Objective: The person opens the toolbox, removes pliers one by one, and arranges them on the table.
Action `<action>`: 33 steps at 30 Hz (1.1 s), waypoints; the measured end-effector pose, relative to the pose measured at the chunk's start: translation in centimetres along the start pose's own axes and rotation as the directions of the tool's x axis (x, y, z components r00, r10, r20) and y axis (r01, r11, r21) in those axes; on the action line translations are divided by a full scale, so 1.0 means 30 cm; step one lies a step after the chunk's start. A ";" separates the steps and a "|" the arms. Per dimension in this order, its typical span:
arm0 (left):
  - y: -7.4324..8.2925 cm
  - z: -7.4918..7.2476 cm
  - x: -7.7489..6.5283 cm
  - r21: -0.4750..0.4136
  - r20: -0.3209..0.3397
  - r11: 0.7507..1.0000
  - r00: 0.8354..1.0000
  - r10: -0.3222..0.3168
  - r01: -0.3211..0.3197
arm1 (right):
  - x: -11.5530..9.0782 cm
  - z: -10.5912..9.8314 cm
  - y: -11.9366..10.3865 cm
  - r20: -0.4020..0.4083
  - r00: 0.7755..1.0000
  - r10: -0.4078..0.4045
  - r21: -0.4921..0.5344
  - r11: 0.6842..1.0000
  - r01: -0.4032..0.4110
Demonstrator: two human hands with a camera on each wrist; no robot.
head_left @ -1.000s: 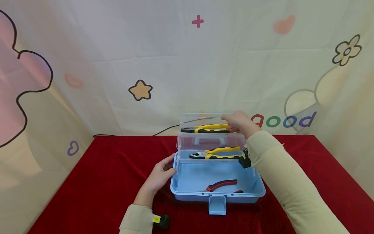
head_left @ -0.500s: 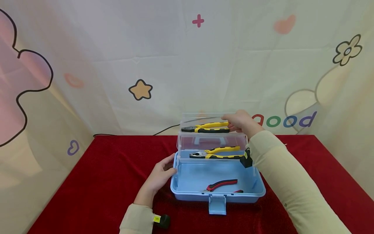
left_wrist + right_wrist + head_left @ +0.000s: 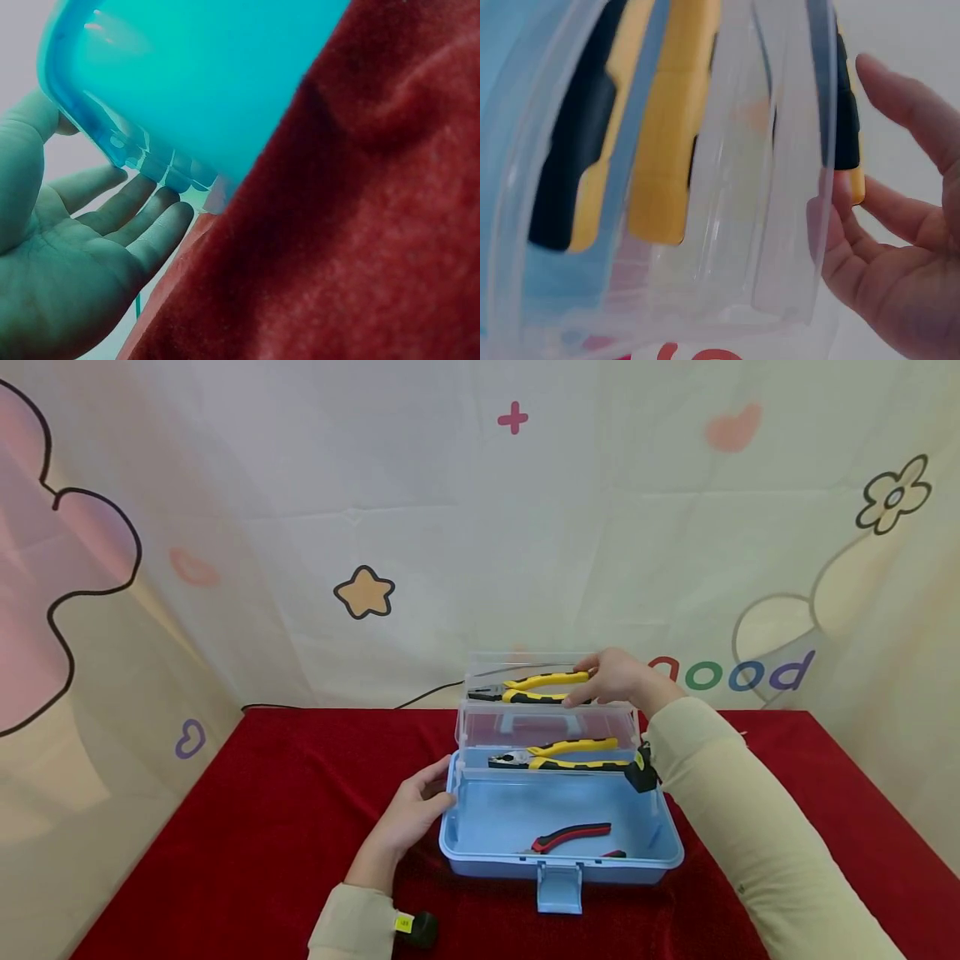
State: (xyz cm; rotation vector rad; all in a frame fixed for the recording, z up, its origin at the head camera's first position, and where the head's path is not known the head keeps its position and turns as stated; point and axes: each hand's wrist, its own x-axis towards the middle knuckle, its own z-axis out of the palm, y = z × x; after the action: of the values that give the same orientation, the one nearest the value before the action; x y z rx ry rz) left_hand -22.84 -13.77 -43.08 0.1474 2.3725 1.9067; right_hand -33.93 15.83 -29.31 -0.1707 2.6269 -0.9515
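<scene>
A light blue toolbox (image 3: 562, 868) stands open, its two clear trays raised in tiers at the back. My left hand (image 3: 411, 806) holds the box's left side, thumb at the rim and fingertips against the outer wall in the left wrist view. At the upper tray (image 3: 480, 660), my right hand (image 3: 622, 678) has its fingers spread around the handle ends of yellow-and-black pliers (image 3: 532, 687). The right wrist view shows the thumb (image 3: 896, 90) apart from the handle. Similar pliers (image 3: 562, 756) lie in the lower tray. Red-and-black pliers (image 3: 570, 835) lie in the box bottom, partly hidden by its front wall.
Red cloth (image 3: 315, 827) covers the table. The toolbox's front latch (image 3: 559, 889) hangs down. A pale printed curtain (image 3: 420, 510) rises behind the table, with a thin black cable (image 3: 427, 695) along its foot.
My right hand's fingers have spread at the upper pliers, the thumb now lower and in front of the handles. The left hand keeps its place on the box.
</scene>
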 end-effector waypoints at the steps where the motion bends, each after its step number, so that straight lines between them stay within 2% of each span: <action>1: 0.000 0.000 0.000 0.001 0.001 1.000 1.000 0.000 0.000 | 0.003 0.002 0.003 -0.002 1.000 -0.018 -0.012 1.000 0.018; 5: -0.001 -0.001 0.001 0.000 0.006 1.000 1.000 0.002 -0.002 | 0.008 0.008 0.013 -0.016 0.998 -0.056 -0.043 0.998 0.055; 13: -0.008 -0.006 0.004 0.000 0.018 1.000 1.000 0.006 -0.006 | 0.011 0.017 0.021 -0.030 0.998 -0.056 -0.049 0.997 0.055; 20: -0.009 -0.007 0.005 0.000 0.008 1.000 1.000 0.012 -0.012 | 0.008 0.024 0.015 -0.010 0.998 -0.063 -0.009 0.998 0.063; 33: -0.019 -0.003 0.015 0.034 0.017 0.999 1.000 -0.006 0.006 | 0.005 0.024 0.008 -0.048 0.998 -0.050 -0.058 0.997 0.048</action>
State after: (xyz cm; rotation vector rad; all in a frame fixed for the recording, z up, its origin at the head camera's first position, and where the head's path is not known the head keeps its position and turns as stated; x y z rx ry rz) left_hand -23.31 -13.93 -43.63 0.1579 2.3930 1.8558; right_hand -33.80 15.56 -30.01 -0.2295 2.7084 -0.9080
